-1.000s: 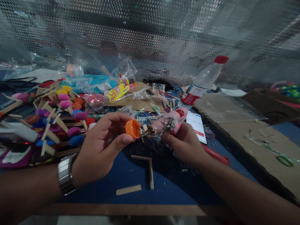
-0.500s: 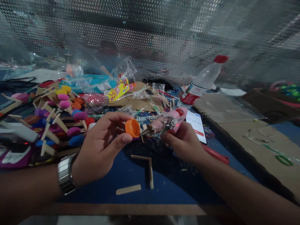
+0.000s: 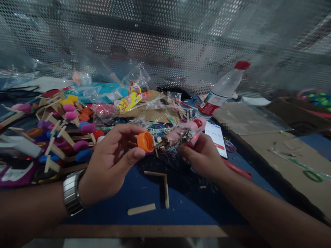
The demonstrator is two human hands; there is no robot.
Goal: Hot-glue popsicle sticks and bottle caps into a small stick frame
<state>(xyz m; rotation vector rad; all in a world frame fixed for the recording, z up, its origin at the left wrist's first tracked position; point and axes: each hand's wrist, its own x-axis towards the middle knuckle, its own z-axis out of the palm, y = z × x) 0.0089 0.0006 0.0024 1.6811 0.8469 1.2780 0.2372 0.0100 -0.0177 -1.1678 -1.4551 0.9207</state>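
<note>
Pinched between the thumb and fingers of my left hand [image 3: 113,160] is an orange bottle cap [image 3: 145,142], its hollow side turned to the right. My right hand [image 3: 200,155] grips a pink glue gun [image 3: 192,132] with a worn, dirty front part. The gun's nozzle [image 3: 159,144] points left at the cap's rim; whether they touch I cannot tell. Below the hands, two joined wooden sticks [image 3: 166,189] form an angle on the blue table [image 3: 193,213]. A single short wooden stick [image 3: 141,209] lies nearer the front edge.
Stick pieces with coloured caps [image 3: 62,134] are heaped at the left. A bottle with a red cap [image 3: 223,88] leans behind a phone [image 3: 216,137]. Cardboard [image 3: 289,162] lies at the right, and a perforated metal panel [image 3: 155,38] stands at the back.
Both hands, the cap and the glue gun keep nearly the same places. Only the view has shifted very slightly.
</note>
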